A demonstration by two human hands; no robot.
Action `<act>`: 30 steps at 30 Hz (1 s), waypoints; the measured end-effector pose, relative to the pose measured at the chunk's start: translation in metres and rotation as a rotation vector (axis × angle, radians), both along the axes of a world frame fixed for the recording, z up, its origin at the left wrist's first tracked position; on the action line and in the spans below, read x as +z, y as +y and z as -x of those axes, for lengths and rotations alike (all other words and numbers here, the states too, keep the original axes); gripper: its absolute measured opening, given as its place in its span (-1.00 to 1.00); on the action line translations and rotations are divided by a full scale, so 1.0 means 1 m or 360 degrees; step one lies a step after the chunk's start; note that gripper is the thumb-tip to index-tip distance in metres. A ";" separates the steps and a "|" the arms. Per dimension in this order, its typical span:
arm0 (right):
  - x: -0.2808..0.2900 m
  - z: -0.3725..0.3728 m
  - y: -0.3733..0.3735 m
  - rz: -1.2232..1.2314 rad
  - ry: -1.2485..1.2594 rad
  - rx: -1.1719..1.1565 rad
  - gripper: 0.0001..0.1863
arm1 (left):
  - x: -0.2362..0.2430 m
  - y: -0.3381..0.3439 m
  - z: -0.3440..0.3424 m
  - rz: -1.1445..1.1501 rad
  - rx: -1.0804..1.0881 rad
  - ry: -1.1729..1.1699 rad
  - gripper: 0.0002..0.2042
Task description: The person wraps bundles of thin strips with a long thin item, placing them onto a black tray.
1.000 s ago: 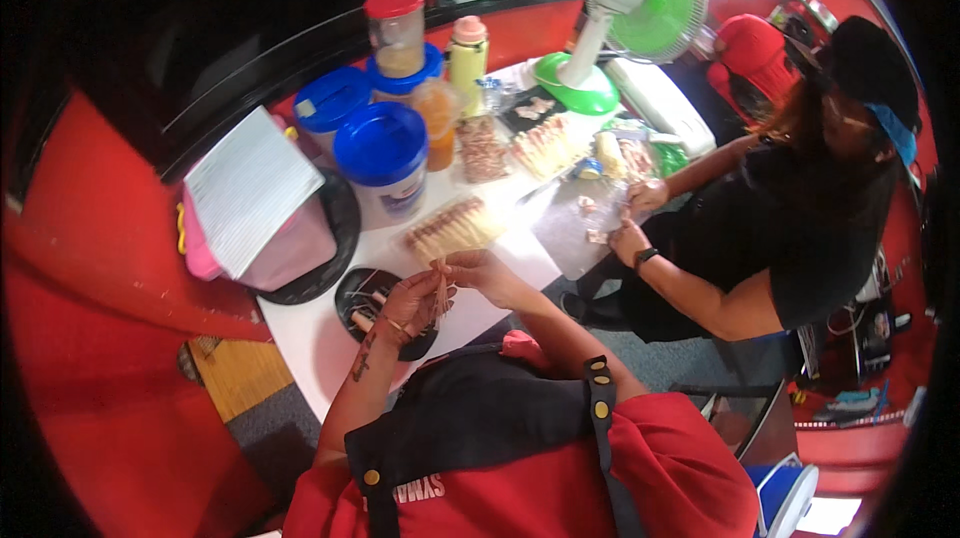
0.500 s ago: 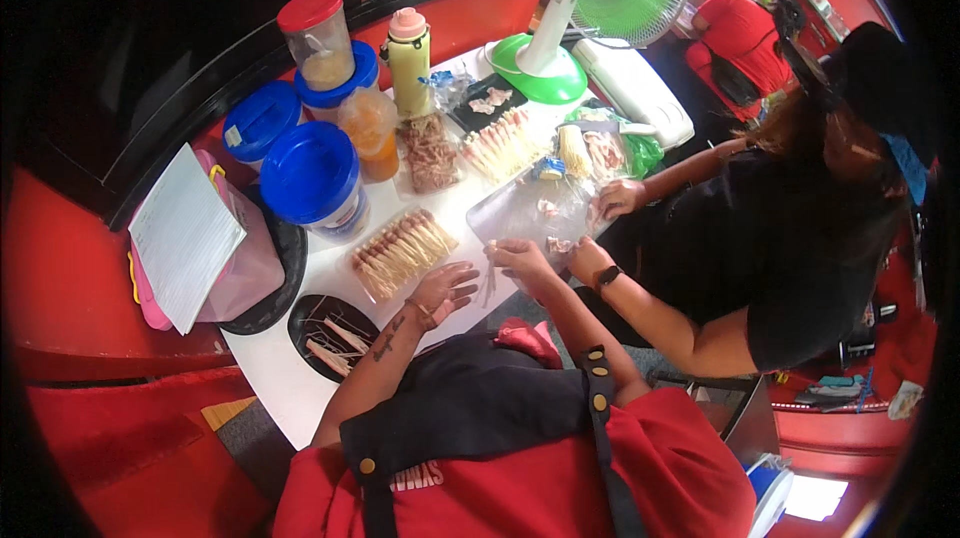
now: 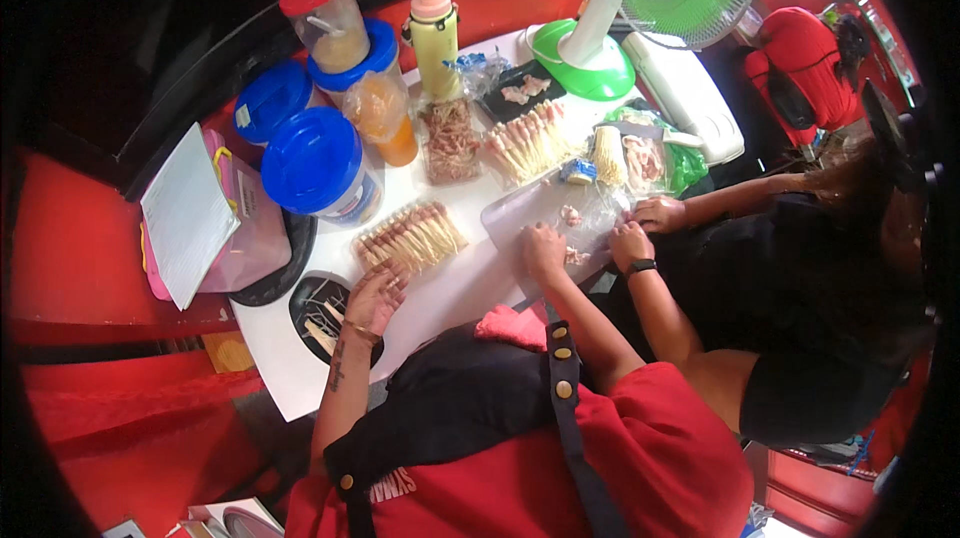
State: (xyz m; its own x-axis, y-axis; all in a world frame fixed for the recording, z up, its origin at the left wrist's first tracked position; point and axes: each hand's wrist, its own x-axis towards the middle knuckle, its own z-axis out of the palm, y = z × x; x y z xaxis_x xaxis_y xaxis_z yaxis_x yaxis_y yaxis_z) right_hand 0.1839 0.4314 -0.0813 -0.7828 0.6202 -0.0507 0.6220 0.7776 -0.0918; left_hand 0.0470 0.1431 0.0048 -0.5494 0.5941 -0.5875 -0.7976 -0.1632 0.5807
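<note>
Apparent meat pick-up: right hand [image 3: 545, 253] sits beside small pale-pink meat pieces [image 3: 570, 216] (finger closure: cannot tell), left hand [image 3: 376, 300] loosely spread; next likely calls for a light pinch.

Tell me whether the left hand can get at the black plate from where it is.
Probably yes: the left hand is right beside the black plate, its wrist across the right edge in this view, and nothing visible stands between them.
</note>
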 end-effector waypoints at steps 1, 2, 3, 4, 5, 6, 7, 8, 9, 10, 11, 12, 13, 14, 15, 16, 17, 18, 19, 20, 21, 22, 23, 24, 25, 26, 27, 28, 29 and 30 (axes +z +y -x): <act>-0.002 0.001 -0.004 0.0004 0.0168 0.0029 -0.82 | -0.001 -0.010 0.001 0.0024 0.0018 -0.0013 -0.77; -0.006 -0.004 -0.001 -0.0008 0.0326 0.0045 -0.82 | -0.001 -0.013 -0.001 0.0024 0.0067 -0.0013 -0.75; -0.014 -0.008 0.003 0.0001 0.0302 0.0047 -0.82 | -0.002 -0.016 -0.002 0.0024 0.0115 -0.0013 -0.74; -0.019 -0.012 0.008 0.0033 0.0411 0.0082 -0.82 | -0.008 -0.017 -0.002 0.0067 0.0111 0.0000 -0.72; -0.020 -0.012 0.007 0.0075 0.0529 0.0122 -0.82 | -0.010 -0.020 -0.003 0.0085 0.0119 -0.0014 -0.72; -0.019 -0.014 0.008 0.0093 0.0515 0.0123 -0.82 | -0.012 -0.022 -0.005 0.0095 0.0153 -0.0033 -0.72; -0.018 -0.017 0.010 0.0106 0.0532 0.0184 -0.80 | -0.014 -0.024 -0.006 0.0105 0.0184 -0.0052 -0.72; -0.014 -0.019 0.011 0.0112 0.0551 0.0246 -0.78 | -0.015 -0.024 -0.007 0.0107 0.0192 -0.0060 -0.73; -0.011 -0.020 0.009 0.0123 0.0539 0.0242 -0.78 | -0.017 -0.024 -0.008 0.0118 0.0190 -0.0072 -0.73; -0.007 -0.022 0.007 0.0092 0.0609 0.0256 -0.78 | -0.018 -0.024 -0.009 0.0141 0.0175 -0.0052 -0.74; -0.005 -0.021 0.008 0.0052 0.0686 0.0278 -0.78 | -0.018 -0.023 -0.008 0.0154 0.0165 -0.0024 -0.74; -0.002 -0.022 0.010 0.0054 0.0680 0.0277 -0.78 | -0.017 -0.022 -0.007 0.0155 0.0164 -0.0030 -0.74; 0.001 -0.023 0.011 0.0216 0.0834 0.0140 -0.80 | -0.017 -0.021 -0.007 0.0143 0.0163 -0.0028 -0.75; 0.002 -0.025 0.015 0.0372 0.0988 -0.0004 -0.82 | -0.014 -0.017 -0.006 0.0125 0.0156 -0.0022 -0.75; 0.001 -0.028 0.021 0.0366 0.0986 -0.0009 -0.82 | -0.011 -0.013 -0.005 0.0122 0.0149 -0.0025 -0.75; 0.001 -0.030 0.027 0.0536 0.1088 -0.0107 -0.84 | -0.007 -0.009 -0.006 0.0145 0.0162 -0.0022 -0.75; 0.000 -0.032 0.031 0.0703 0.1194 -0.0206 -0.86 | -0.004 -0.004 -0.005 0.0165 0.0172 -0.0014 -0.75; 0.015 -0.029 0.027 0.0977 0.1125 -0.0439 -0.85 | -0.003 -0.005 -0.005 0.0166 0.0188 -0.0006 -0.75; 0.023 -0.026 0.026 0.0986 0.1127 -0.0421 -0.85 | -0.002 -0.006 -0.005 0.0168 0.0207 -0.0010 -0.76; 0.029 -0.026 0.028 0.0899 0.1008 -0.0438 -0.87 | 0.000 -0.005 -0.004 0.0163 0.0214 -0.0008 -0.76; 0.033 -0.026 0.029 0.0813 0.0889 -0.0453 -0.88 | 0.000 -0.005 -0.003 0.0159 0.0220 0.0005 -0.76; 0.032 -0.025 0.030 0.0815 0.0900 -0.0440 -0.88 | 0.000 -0.005 -0.003 0.0119 0.0204 0.0006 -0.75; 0.031 -0.024 0.031 0.0721 0.0912 -0.0337 -0.89 | 0.000 -0.003 -0.002 0.0075 0.0181 0.0009 -0.75; 0.029 -0.023 0.031 0.0627 0.0923 -0.0234 -0.89 | 0.001 -0.002 -0.002 0.0067 0.0187 0.0023 -0.75; 0.028 -0.021 0.032 0.0625 0.0936 -0.0222 -0.89 | 0.002 -0.003 -0.002 0.0075 0.0183 0.0033 -0.74; 0.026 -0.019 0.031 0.0714 0.1012 -0.0145 -0.89 | 0.002 -0.003 -0.003 0.0083 0.0181 0.0041 -0.73; 0.024 -0.016 0.032 0.0803 0.1087 -0.0065 -0.88 | 0.002 -0.004 -0.003 0.0075 0.0192 0.0054 -0.73; 0.023 -0.011 0.032 0.0823 0.1085 -0.0050 -0.85 | 0.002 -0.005 -0.003 0.0052 0.0206 0.0052 -0.72; 0.024 -0.006 0.032 0.0827 0.1093 -0.0030 -0.85 | 0.001 -0.008 -0.004 0.0032 0.0225 0.0049 -0.71; 0.025 -0.001 0.031 0.0852 0.1036 0.0028 -0.82 | 0.000 -0.011 -0.005 0.0029 0.0243 0.0062 -0.71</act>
State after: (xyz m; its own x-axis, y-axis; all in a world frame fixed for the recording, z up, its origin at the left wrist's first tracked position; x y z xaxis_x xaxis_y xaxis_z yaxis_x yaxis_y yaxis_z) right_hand 0.1851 0.4627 -0.0563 -0.7668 0.6285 0.1303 0.3057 0.5361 -0.7869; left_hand 0.0520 0.1322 0.0053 -0.6552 0.4915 -0.5737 -0.7410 -0.2702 0.6147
